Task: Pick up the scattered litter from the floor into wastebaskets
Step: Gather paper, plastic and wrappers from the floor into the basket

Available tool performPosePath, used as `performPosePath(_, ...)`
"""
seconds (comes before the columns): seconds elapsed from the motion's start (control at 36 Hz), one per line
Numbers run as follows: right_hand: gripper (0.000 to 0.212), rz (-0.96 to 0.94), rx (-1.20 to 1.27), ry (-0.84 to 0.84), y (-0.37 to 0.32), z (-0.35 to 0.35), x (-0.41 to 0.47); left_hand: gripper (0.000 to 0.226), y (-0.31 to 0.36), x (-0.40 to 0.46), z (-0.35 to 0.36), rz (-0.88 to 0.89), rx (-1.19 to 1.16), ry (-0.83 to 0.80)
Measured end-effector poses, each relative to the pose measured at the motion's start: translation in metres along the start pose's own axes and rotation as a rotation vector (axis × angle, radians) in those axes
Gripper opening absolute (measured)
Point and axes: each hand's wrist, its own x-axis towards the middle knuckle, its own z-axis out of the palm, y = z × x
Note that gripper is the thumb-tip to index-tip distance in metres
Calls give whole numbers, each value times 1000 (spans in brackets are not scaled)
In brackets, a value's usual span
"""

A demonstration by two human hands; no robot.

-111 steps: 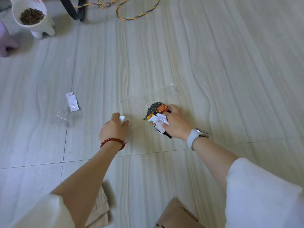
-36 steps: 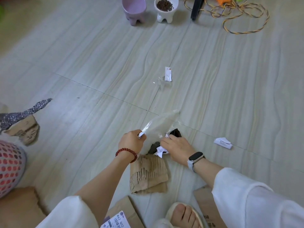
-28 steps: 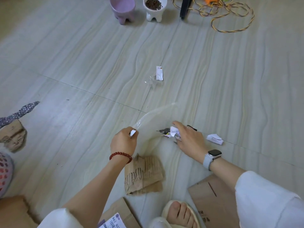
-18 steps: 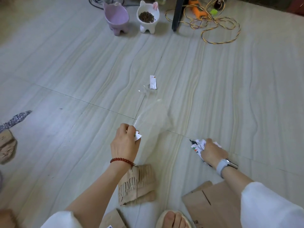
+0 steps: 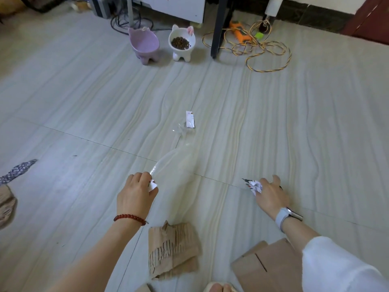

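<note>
My left hand (image 5: 135,196) is closed on a small white paper scrap and on the edge of a clear plastic bag (image 5: 179,163), which trails up and to the right over the floor. My right hand (image 5: 271,196) is low on the floor to the right and grips crumpled printed wrappers (image 5: 253,185); a folded white paper lay here earlier and is hidden under the hand. Farther ahead lies a clear wrapper with a white label (image 5: 188,123). A torn piece of corrugated brown cardboard (image 5: 171,249) lies near my feet. No wastebasket is in view.
Flat brown cardboard (image 5: 267,268) lies at the lower right. A purple bowl (image 5: 145,44), a white bowl of kibble (image 5: 182,44), a black table leg (image 5: 219,28) and a coiled yellow cord (image 5: 263,51) stand at the back. Patterned cloth (image 5: 17,170) and brown paper (image 5: 6,205) lie left.
My right hand has carried the crumpled wrappers away from the bag, rightward to where the folded white paper lay. My left hand has kept the scrap and bag. The view has tilted up.
</note>
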Motion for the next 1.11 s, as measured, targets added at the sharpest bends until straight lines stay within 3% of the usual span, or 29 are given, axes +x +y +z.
performPosePath(0.17,28,-39,132,-114,27,22,7,20,25,1,13,23,-21,-21)
performPosePath(0.31,29,-174,-6,-51,8,26,6,20,30,6,14,29,-25,-26)
performPosePath(0.39,27,-268,48,-2,-19,21,5,18,25,11,5,9,-37,-36)
performPosePath(0.61,16,-626,272,189,-152,-37,-21,4,-11,52,-76,-57,-44,90)
performPosePath(0.72,35,-866,415,206,-232,-91,-59,4,-44,69,-150,-86,-19,239)
performPosePath(0.81,35,-980,501,211,-290,-122,-93,6,-80,67,-204,-114,-1,340)
performPosePath(0.94,32,-1135,519,161,-376,-150,-148,30,-146,39,-292,-72,20,538)
performPosePath(1.11,27,-1239,617,-27,-467,-169,-218,8,-219,-27,-367,-281,26,704)
